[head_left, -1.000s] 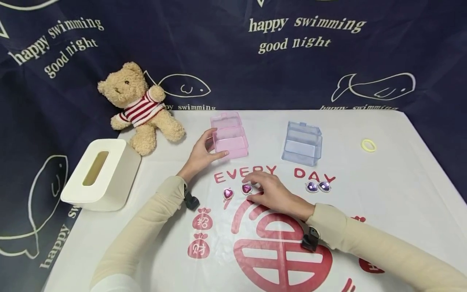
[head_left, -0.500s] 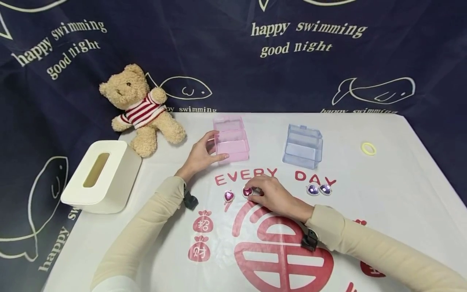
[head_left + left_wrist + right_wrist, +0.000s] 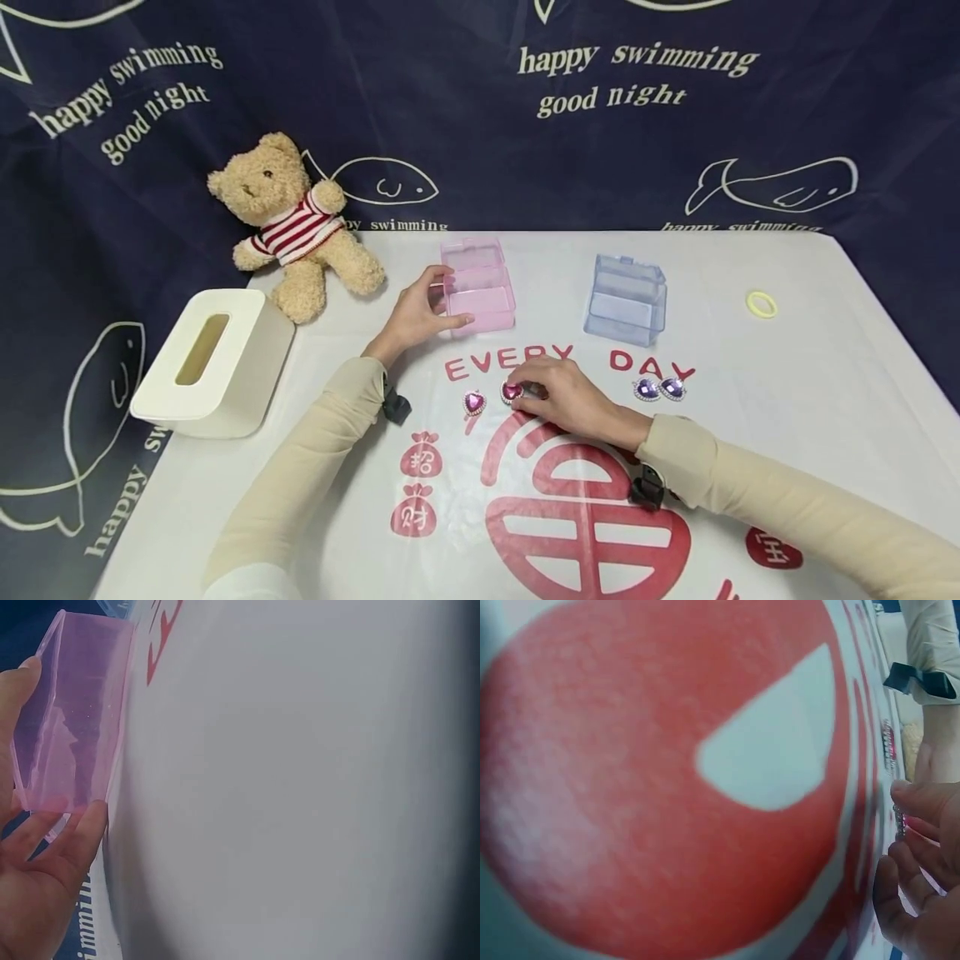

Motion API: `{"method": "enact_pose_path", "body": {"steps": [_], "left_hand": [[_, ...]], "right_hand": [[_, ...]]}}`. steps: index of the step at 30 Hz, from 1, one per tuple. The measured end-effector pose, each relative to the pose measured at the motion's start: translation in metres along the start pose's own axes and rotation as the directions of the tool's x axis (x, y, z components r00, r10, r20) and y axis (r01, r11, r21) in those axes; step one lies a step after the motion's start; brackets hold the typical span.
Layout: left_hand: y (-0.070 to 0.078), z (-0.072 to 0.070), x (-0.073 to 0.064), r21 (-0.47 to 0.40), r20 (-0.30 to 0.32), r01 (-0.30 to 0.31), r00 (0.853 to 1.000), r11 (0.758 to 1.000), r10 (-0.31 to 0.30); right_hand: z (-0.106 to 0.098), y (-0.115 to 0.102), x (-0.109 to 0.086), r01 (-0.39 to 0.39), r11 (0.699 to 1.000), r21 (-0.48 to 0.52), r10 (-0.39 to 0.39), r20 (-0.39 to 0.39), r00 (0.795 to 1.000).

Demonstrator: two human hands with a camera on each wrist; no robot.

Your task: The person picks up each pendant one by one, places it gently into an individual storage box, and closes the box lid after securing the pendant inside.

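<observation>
My left hand point(image 3: 415, 315) grips the left side of an open pink see-through box point(image 3: 483, 310), thumb at its front and fingers behind. In the left wrist view, the fingertips and thumb touch the walls of the pink box point(image 3: 82, 712). Between thumb and fingers, my right hand point(image 3: 573, 398) pinches a pink heart-shaped gem point(image 3: 512, 392) with a beaded silver rim, low over the table. The right wrist view shows that gem point(image 3: 900, 820) edge-on between the fingertips. A second pink heart gem point(image 3: 475, 403) lies just left of it.
An open blue see-through box point(image 3: 625, 310) stands right of the pink one. Two purple gems point(image 3: 660, 389) lie before it. A yellow ring point(image 3: 761, 304) is at far right. At left are a white tissue box point(image 3: 255, 367) and a teddy bear point(image 3: 300, 233).
My right hand's fingers have closed in around the right-hand pink gem and now pinch it. My left hand keeps its grip on the pink box. The head view has shifted slightly.
</observation>
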State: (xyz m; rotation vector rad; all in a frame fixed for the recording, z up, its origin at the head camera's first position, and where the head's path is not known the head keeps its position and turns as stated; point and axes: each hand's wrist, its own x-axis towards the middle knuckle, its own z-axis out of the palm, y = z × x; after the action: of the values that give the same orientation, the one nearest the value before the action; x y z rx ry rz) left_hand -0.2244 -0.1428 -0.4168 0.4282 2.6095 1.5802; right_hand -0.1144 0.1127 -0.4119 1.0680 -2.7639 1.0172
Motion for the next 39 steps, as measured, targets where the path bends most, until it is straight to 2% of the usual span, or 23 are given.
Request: {"method": "enact_pose_path", "body": {"steps": [7, 10, 17, 21, 26, 32, 39], "left_hand": [[-0.002, -0.001, -0.005, 0.012, 0.016, 0.016, 1.000, 1.000, -0.016], [-0.002, -0.003, -0.005, 0.009, 0.010, 0.015, 1.000, 1.000, -0.015], [-0.003, -0.006, -0.003, 0.002, 0.019, 0.003, 1.000, 1.000, -0.003], [-0.003, -0.004, -0.002, -0.007, 0.030, 0.017, 0.999, 1.000, -0.016], [-0.002, -0.002, 0.000, -0.016, 0.022, 0.007, 1.000, 1.000, -0.006], [-0.003, 0.001, 0.002, -0.004, 0.021, -0.012, 1.000, 1.000, 0.012], [-0.003, -0.001, 0.002, 0.029, 0.001, -0.030, 1.000, 0.999, 0.029]], "right_hand": [[-0.007, -0.005, 0.010, 0.042, 0.998, 0.041, -0.040, -0.069, 0.997], [-0.010, -0.008, 0.022, 0.076, 0.995, 0.065, -0.069, -0.096, 0.993], [-0.024, -0.007, 0.055, 0.132, 0.991, 0.031, -0.124, -0.182, 0.975], [-0.031, 0.001, 0.076, 0.100, 0.994, 0.032, -0.091, -0.213, 0.973], [-0.032, 0.013, 0.102, 0.017, 0.998, 0.058, -0.003, -0.221, 0.975], [-0.024, 0.020, 0.121, -0.060, 0.995, 0.085, 0.074, -0.178, 0.981], [-0.014, 0.017, 0.140, -0.102, 0.992, 0.078, 0.110, -0.106, 0.988]]}}
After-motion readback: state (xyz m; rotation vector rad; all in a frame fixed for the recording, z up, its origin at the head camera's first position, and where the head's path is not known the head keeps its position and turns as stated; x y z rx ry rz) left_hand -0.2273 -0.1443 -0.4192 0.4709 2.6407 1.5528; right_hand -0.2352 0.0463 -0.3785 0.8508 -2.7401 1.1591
